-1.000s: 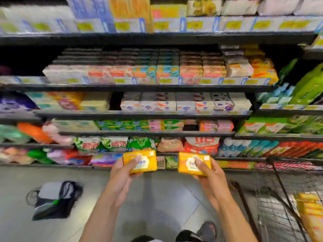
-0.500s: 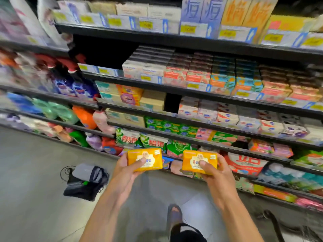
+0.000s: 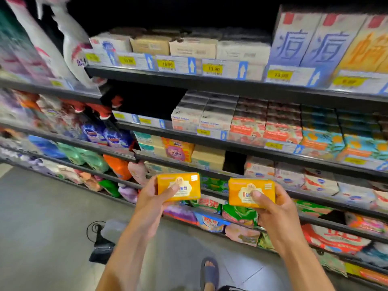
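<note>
Open aisle floor (image 3: 52, 217) sits left of the shelving. Left hand (image 3: 152, 203) grips one yellow soap bar (image 3: 184, 182), right hand (image 3: 273, 208) grips another yellow soap bar (image 3: 243, 191), both mid-air before the shelf edge (image 3: 231, 147), long sides level, labels toward camera. OMO box (image 3: 177, 152) behind; tag (image 3: 213, 68) reads 13.90.

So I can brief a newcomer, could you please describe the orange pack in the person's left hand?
Find the dark store shelves; in front of their lower rows two hands are raised side by side. The left hand grips the orange pack, thumb across its cream label. Its twin pack in the right hand looks alike; this one is the left of the two.
</note>
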A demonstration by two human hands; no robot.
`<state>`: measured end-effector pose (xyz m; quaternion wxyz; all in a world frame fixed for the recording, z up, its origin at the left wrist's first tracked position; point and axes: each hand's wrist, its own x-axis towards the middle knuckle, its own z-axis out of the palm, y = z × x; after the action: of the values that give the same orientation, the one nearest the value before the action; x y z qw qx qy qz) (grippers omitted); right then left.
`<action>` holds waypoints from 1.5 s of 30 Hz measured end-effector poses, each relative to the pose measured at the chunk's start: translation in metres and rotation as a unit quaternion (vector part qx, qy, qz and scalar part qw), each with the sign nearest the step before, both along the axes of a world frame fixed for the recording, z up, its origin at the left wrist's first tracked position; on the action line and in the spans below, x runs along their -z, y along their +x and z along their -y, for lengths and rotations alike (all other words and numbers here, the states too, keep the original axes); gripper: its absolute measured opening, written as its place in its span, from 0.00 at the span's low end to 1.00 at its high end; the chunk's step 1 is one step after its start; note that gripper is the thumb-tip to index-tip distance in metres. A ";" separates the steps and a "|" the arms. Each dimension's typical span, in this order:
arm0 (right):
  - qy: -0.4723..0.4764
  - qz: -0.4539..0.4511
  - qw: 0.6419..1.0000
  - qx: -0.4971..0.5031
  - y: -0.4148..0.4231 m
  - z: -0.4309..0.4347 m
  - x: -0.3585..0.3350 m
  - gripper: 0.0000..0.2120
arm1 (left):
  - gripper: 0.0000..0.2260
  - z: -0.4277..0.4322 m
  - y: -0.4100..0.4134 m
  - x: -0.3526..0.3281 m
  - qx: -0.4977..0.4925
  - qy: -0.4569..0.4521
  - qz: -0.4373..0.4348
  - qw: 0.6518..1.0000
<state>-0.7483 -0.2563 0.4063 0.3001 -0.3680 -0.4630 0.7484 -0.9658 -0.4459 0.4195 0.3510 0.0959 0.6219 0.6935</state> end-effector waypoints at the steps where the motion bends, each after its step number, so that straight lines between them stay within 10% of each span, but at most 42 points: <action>1: 0.004 -0.002 1.000 -0.003 -0.012 -0.004 -0.006 0.22 | 0.26 -0.005 -0.011 -0.006 0.005 0.004 -0.007 1.000; 21: 0.092 -0.023 0.994 0.061 -0.178 0.023 -0.030 0.33 | 0.18 -0.050 -0.248 -0.070 0.130 0.017 -0.202 0.970; 25: 0.098 -0.024 0.992 0.082 -0.198 0.037 -0.028 0.21 | 0.17 -0.074 -0.282 -0.075 0.171 0.012 -0.234 0.957; 45: 0.183 -0.025 0.977 0.109 -0.217 0.060 0.008 0.28 | 0.18 -0.146 -0.335 -0.047 0.245 -0.033 -0.335 0.909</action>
<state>-0.9657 -0.3166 0.3982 0.4540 -0.3361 -0.5415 0.6226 -1.3011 -0.2999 0.4670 0.2840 0.4602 0.6825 0.4916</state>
